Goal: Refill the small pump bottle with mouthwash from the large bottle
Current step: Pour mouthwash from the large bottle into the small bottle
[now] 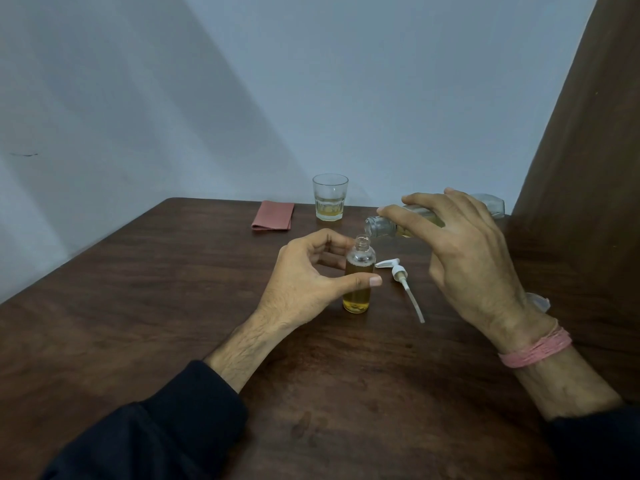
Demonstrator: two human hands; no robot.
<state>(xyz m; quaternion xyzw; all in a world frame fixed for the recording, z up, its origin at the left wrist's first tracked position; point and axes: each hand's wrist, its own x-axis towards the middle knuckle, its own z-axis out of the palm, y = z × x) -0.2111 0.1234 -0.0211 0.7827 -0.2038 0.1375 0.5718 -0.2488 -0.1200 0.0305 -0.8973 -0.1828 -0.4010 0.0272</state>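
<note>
The small clear plastic pump bottle (359, 275) stands upright on the dark brown wooden surface (173, 289), its neck bare and its body mostly full of amber mouthwash. The left hand (311, 278) curls around it, thumb across the front and fingers behind, probably to keep so light a bottle from tipping while liquid goes in. The large clear glass bottle (388, 226) lies nearly level in the right hand (460, 247), whose fingers wrap over its top in a firm grip; its open mouth sits just above and beside the small neck, a position that suits a slow, narrow pour into a tight opening. Whether liquid is running right now I cannot tell. The white pump head with its long dip tube (401, 275) lies on the surface just right of the small bottle, set aside so the neck is free and close enough to screw back on. Farther back stand a faceted drinking glass (330, 197) holding a little amber liquid and a folded dusty-pink cloth (273, 215), likely kept for drips
</note>
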